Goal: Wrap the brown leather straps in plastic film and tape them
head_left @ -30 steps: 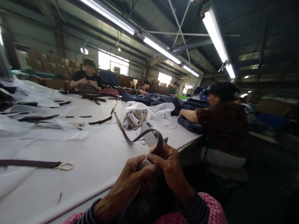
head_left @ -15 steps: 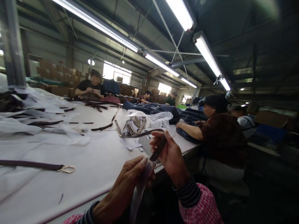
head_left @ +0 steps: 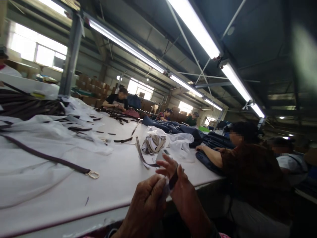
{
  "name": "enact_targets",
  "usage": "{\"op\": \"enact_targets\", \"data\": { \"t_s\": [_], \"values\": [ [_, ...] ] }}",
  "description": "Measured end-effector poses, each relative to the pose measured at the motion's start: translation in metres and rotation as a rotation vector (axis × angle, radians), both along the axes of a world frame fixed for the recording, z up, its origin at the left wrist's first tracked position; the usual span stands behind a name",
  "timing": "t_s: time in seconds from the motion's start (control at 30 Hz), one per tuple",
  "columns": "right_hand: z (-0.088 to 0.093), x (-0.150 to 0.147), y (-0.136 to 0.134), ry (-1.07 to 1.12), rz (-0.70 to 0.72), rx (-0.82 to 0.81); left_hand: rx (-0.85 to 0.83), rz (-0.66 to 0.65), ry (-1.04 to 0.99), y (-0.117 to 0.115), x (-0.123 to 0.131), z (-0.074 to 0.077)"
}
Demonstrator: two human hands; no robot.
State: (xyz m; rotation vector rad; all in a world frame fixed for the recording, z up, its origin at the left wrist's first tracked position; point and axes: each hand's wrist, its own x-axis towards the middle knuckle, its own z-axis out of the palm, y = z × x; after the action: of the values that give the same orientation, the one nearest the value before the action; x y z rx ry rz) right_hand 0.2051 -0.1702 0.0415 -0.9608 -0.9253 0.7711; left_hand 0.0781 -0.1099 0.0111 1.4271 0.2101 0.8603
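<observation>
A narrow, flat dark brown strap stands tilted between a person's hands, pinched by the right hand, with only a short length showing. A pale translucent strip lies against it, held by the left hand, its lower part hidden by the fingers. Just beyond, a longer brown strap curls on the white work table, its end near the right hand.

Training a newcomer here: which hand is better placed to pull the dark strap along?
Right, probably: the strap lies against the right hand, while the left hand sits lower on a pale strip.
</observation>
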Motion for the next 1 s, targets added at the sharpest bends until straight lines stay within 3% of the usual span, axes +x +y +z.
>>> {"op": "enact_targets", "data": {
  "t_s": [0.07, 0.13, 0.2, 0.33, 0.47, 0.53, 0.63, 0.7, 0.77, 0.9, 1.0],
  "values": [
    [0.003, 0.010, 0.018, 0.239, 0.008, 0.037, 0.039, 0.094, 0.023, -0.002, -0.002, -0.015],
    [0.004, 0.014, 0.032, 0.301, -0.031, 0.047, 0.014, 0.122, 0.064, 0.001, -0.003, -0.026],
    [0.003, 0.007, 0.036, 0.171, -0.052, 0.047, -0.068, 0.088, 0.084, 0.009, -0.005, -0.028],
    [-0.001, -0.020, 0.021, -0.225, 0.094, -0.085, -0.112, 0.052, -0.057, 0.025, -0.010, -0.013],
    [0.002, -0.028, 0.021, -0.414, 0.103, -0.145, -0.197, 0.056, -0.051, 0.025, -0.011, -0.010],
    [0.007, -0.021, 0.035, -0.307, 0.174, -0.067, -0.249, 0.064, -0.019, 0.024, -0.010, -0.012],
    [0.022, -0.004, 0.063, 0.078, 0.231, 0.028, -0.230, 0.163, -0.062, 0.033, -0.009, -0.007],
    [0.039, 0.005, 0.079, 0.226, 0.149, 0.054, -0.173, 0.222, -0.103, 0.043, -0.010, 0.005],
    [0.059, 0.006, 0.090, 0.204, 0.092, 0.085, -0.099, 0.233, -0.108, 0.053, -0.012, 0.021],
    [0.095, -0.013, 0.095, -0.221, 0.120, 0.137, 0.030, 0.203, -0.125, 0.065, -0.017, 0.066],
    [0.110, -0.031, 0.097, -0.520, 0.135, 0.102, 0.028, 0.191, -0.260, 0.072, -0.019, 0.105]
  ]
}}
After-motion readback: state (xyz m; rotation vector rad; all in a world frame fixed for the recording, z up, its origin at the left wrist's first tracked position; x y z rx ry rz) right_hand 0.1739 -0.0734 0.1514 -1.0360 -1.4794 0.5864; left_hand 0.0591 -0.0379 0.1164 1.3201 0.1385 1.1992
